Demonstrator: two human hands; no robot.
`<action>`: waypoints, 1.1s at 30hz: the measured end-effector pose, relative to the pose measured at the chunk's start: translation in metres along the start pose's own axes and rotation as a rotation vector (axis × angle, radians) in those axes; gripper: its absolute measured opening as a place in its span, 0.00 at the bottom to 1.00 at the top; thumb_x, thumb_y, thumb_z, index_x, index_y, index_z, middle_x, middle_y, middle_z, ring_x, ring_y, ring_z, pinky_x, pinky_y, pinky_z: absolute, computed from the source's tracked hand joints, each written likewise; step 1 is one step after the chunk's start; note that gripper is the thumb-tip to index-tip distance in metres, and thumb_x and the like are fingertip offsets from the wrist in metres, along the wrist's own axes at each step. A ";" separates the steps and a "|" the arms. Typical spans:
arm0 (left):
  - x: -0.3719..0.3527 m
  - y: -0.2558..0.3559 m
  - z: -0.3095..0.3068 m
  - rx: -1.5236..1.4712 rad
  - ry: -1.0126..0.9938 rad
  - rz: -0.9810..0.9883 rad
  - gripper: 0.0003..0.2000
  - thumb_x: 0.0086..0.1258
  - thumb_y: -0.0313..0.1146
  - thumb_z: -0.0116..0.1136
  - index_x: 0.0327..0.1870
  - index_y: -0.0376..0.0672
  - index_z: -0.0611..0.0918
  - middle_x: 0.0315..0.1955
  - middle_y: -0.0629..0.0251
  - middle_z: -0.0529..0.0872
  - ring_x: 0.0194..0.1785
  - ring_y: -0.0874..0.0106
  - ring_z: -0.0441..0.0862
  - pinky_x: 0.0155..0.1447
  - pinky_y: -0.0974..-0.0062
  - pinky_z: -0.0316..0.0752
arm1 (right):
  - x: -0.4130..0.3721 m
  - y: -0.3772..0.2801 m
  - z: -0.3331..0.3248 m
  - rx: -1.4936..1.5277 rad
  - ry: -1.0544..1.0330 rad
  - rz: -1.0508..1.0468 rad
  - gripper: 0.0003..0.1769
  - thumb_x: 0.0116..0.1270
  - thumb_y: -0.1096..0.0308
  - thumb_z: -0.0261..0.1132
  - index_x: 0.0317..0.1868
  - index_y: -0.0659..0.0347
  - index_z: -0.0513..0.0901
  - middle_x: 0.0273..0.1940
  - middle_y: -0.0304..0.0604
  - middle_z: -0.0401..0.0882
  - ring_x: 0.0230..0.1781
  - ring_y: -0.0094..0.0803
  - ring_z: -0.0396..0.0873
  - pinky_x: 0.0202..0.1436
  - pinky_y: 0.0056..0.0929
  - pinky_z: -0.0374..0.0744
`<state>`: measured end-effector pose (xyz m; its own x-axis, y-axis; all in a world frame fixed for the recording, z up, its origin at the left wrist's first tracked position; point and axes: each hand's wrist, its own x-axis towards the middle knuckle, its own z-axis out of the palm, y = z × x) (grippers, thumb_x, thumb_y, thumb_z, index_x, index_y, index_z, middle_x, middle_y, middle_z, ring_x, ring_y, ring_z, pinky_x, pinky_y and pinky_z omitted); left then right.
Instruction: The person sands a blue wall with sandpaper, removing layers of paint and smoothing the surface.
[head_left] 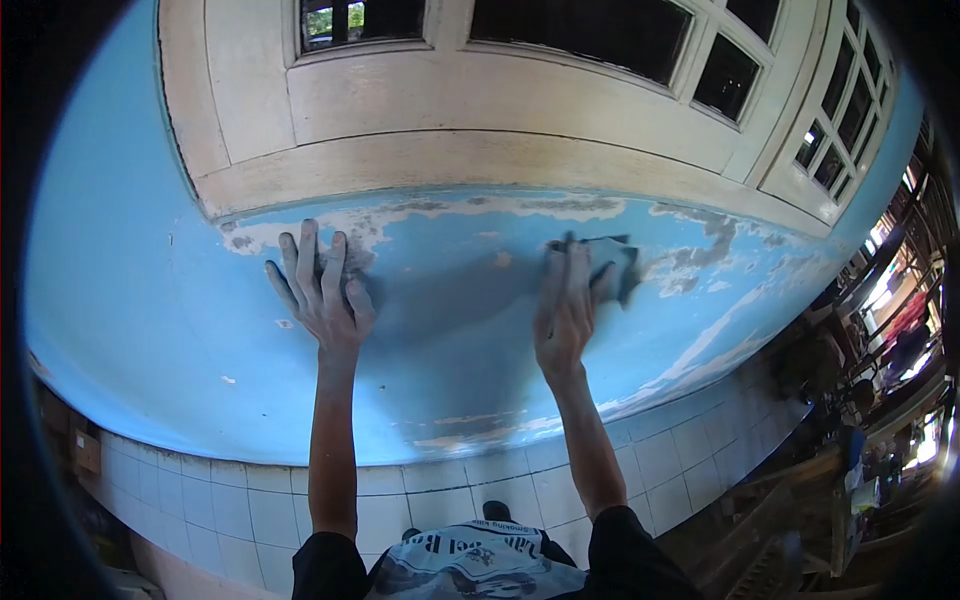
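My left hand [322,290] lies with its fingers spread on the light blue wall [450,350], just under the pale window frame and over a patch of bare, flaked paint. To the right, my right hand [568,305] presses a dark, thin sheet [622,268] against the wall. The sheet's edges stick out beyond the fingers, and its near part is hidden under the hand. Both hands look dusty. White and grey patches [705,240] of missing paint run along the wall below the frame.
Above is a cream wooden window frame [400,165] with dark panes. White floor tiles [440,503] lie below the wall, where part of a dark shoe [497,511] shows. Wooden beams [800,470] and clutter stand at the right. A brown box [86,452] sits at the far left.
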<state>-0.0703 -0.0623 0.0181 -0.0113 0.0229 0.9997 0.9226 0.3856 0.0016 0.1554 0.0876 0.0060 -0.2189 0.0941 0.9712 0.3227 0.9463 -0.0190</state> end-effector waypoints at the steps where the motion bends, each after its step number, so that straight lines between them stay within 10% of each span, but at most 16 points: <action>1: 0.000 0.000 0.000 0.001 -0.001 0.007 0.22 0.74 0.41 0.32 0.63 0.47 0.74 0.66 0.52 0.69 0.73 0.49 0.58 0.74 0.45 0.38 | -0.003 0.004 -0.002 0.007 -0.003 -0.003 0.21 0.68 0.79 0.52 0.61 0.69 0.74 0.66 0.61 0.65 0.71 0.58 0.58 0.73 0.64 0.43; 8: 0.000 0.001 0.003 -0.045 0.042 -0.040 0.21 0.76 0.44 0.31 0.61 0.54 0.76 0.66 0.59 0.70 0.72 0.52 0.61 0.75 0.45 0.38 | -0.001 0.005 -0.012 -0.169 -0.224 0.006 0.29 0.61 0.85 0.49 0.64 0.61 0.73 0.69 0.64 0.58 0.72 0.59 0.55 0.72 0.65 0.46; 13: 0.000 0.001 0.003 -0.035 0.042 -0.036 0.22 0.76 0.45 0.30 0.62 0.54 0.75 0.66 0.58 0.70 0.72 0.51 0.60 0.75 0.45 0.38 | 0.012 -0.007 -0.008 -0.258 0.000 -0.015 0.20 0.65 0.68 0.62 0.57 0.49 0.82 0.68 0.57 0.62 0.68 0.61 0.61 0.67 0.64 0.59; 27: -0.002 -0.003 0.001 -0.021 0.000 0.012 0.22 0.74 0.40 0.32 0.62 0.47 0.74 0.67 0.51 0.68 0.73 0.48 0.58 0.74 0.44 0.38 | 0.016 0.023 0.004 -0.144 0.171 -0.120 0.17 0.68 0.75 0.51 0.52 0.65 0.82 0.60 0.55 0.75 0.67 0.65 0.62 0.70 0.68 0.53; 33: 0.000 -0.001 0.000 -0.023 0.011 -0.002 0.22 0.75 0.41 0.32 0.62 0.48 0.74 0.67 0.53 0.69 0.73 0.49 0.58 0.74 0.45 0.39 | 0.012 0.012 -0.002 -0.078 -0.069 -0.217 0.20 0.62 0.81 0.55 0.54 0.63 0.82 0.60 0.49 0.76 0.68 0.53 0.66 0.69 0.62 0.60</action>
<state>-0.0707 -0.0627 0.0177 -0.0093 0.0120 0.9999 0.9311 0.3646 0.0043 0.1590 0.0994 0.0181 -0.3524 -0.0851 0.9320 0.3313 0.9200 0.2092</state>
